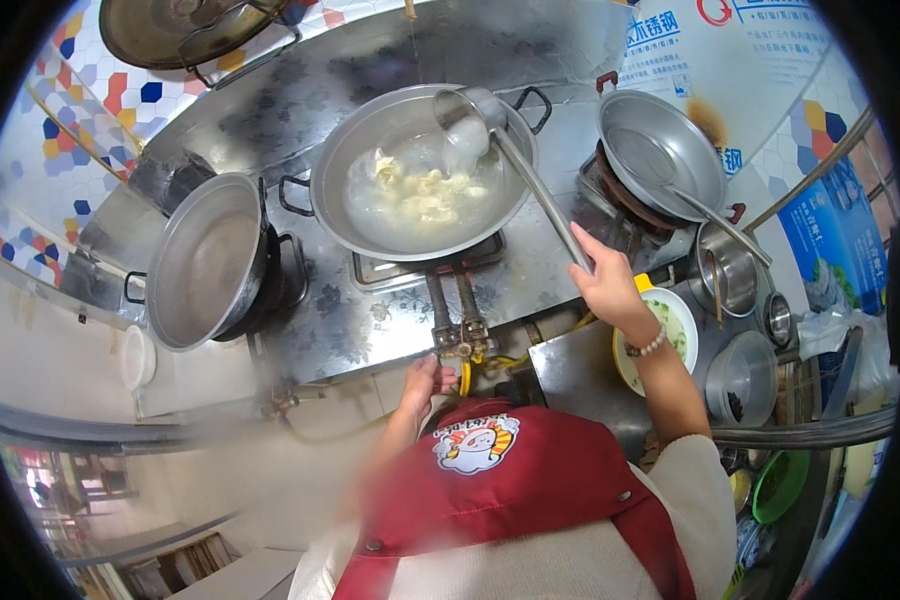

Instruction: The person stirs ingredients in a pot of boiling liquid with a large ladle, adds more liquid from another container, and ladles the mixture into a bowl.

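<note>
My right hand is closed around the handle of a long metal ladle. The ladle's bowl is over the right side of a large metal wok, where cloudy liquid hangs at its edge. Pale dumplings lie bunched in the wok's cloudy water. My left hand is at the stove's front edge, left of the gas valves and the yellow hose; whether its fingers touch anything cannot be told. Near my right wrist stands a white and yellow bowl of broth with chopped greens.
A tilted wok stands on the left burner. On the right burner, another pan holds a strainer ladle. Beyond my right forearm are a steel pot and a clear plastic tub. A large lid is at the upper left.
</note>
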Tool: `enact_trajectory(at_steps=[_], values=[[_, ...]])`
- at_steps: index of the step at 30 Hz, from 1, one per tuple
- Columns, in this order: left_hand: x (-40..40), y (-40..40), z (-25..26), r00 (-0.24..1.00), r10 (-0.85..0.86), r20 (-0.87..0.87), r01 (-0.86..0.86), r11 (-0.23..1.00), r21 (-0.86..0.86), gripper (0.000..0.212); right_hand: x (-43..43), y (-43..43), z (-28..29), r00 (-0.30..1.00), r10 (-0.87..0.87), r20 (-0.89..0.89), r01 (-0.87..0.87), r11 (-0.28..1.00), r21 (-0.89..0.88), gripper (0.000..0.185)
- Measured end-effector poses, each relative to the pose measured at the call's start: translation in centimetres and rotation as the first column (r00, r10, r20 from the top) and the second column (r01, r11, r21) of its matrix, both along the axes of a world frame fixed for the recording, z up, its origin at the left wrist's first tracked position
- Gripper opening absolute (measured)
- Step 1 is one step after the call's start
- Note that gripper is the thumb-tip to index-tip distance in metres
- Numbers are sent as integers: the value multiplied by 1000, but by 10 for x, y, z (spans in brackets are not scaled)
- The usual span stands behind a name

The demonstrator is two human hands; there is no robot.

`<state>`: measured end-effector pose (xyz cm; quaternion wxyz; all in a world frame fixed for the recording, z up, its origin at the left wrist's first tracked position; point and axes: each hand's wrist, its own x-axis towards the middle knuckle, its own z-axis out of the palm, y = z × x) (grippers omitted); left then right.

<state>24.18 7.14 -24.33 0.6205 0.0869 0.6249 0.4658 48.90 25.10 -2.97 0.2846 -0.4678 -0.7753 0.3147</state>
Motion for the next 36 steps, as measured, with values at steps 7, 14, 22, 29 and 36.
enact_trajectory(at_steps=[7, 14, 22, 29, 36], values=[[4, 7, -4, 1000, 25, 5, -25, 1000, 14, 33, 26, -24, -26, 999, 31, -21, -24, 957, 288, 53], [3, 8, -11, 999, 39, 17, -40, 999, 27, 28, 16, -18, -23, 996, 83, -25, -73, 963, 259, 53], [4, 8, -11, 999, 44, 11, -44, 999, 6, 29, -13, 28, -11, 961, 73, 266, -152, 945, 291, 56], [1, 5, -12, 996, 60, 69, -61, 998, 6, 29, -21, 39, 39, 884, 186, 429, -298, 931, 211, 50], [-3, 4, -22, 993, 50, 111, -53, 998, 27, 30, -16, 24, 89, 827, 386, 408, -322, 921, -218, 54]])
